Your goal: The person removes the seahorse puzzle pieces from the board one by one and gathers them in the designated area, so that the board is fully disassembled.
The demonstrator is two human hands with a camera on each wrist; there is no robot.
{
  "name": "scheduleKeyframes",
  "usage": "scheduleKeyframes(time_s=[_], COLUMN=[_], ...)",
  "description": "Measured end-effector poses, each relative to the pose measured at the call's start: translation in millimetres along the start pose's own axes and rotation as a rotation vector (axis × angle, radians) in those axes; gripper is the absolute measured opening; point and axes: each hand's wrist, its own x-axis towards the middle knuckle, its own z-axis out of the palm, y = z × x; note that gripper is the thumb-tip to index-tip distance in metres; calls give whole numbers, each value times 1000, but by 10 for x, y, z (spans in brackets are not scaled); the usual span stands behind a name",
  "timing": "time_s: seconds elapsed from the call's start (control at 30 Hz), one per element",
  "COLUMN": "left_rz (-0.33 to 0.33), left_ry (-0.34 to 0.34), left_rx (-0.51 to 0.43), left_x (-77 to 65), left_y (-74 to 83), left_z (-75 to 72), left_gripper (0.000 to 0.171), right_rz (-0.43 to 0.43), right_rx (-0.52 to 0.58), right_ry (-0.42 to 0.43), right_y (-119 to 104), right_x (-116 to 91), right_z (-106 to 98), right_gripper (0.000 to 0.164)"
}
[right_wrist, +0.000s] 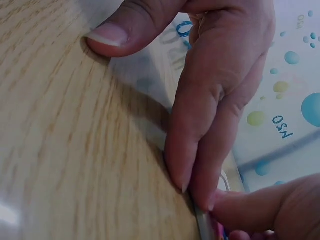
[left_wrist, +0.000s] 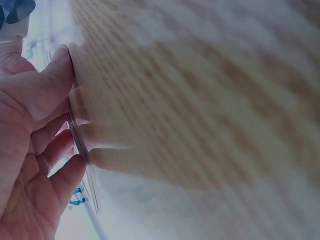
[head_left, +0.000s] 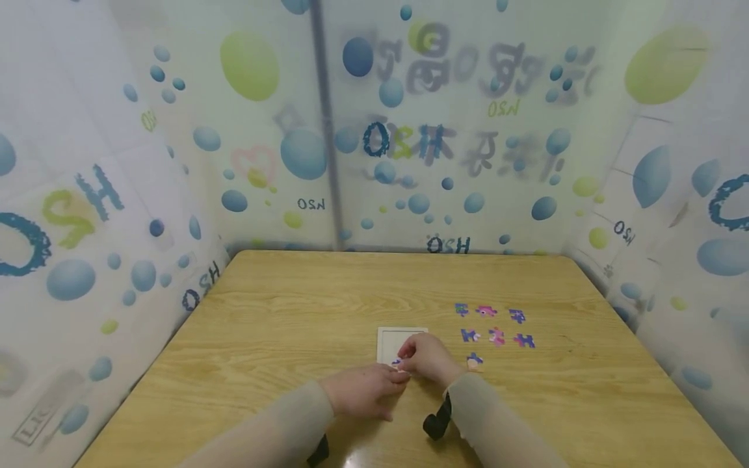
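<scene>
In the head view, a small pale board point(head_left: 389, 341) with a thin dark border line lies on the table, partly covered by both hands. My left hand point(head_left: 357, 390) comes in low from the left, its fingers extended to the board's near edge and its thumb spread on the tabletop. The right wrist view shows those fingers point(right_wrist: 182, 160) almost straight at the edge. Over the board, my right hand point(head_left: 430, 357) has its fingers bent and pinches a small purple-and-white puzzle piece point(head_left: 398, 363). Its fingertips largely hide the piece and meet the left fingertips.
On the wooden table point(head_left: 281, 312), right of the board, several loose jigsaw pieces point(head_left: 497, 336) in purple, pink and blue lie in rough rows. One piece point(head_left: 474, 362) sits nearest the right forearm. Printed curtains point(head_left: 386, 195) enclose the table's back and sides.
</scene>
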Motion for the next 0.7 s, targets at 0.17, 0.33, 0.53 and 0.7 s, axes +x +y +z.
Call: scheduleKeyframes(time_s=[0.17,0.33,0.53,0.7], left_rz=[-8,3,8,-22], left_ry=[-11,-2,-3,-19], left_rx=[-6,1,30,17], left_x=[8,19,32,25], left_y=[1,-7,8,18], left_z=[-8,-17,-15,-2], left_gripper=[59,60,59,59], right_rz=[7,2,30,36], right_rx=[0,-3,20,51], right_ry=[-10,-29,-32,-15], right_y=[5,4,19,49], right_x=[2,21,27,25], right_z=[-4,6,13,24], right_gripper=[15,16,16,16])
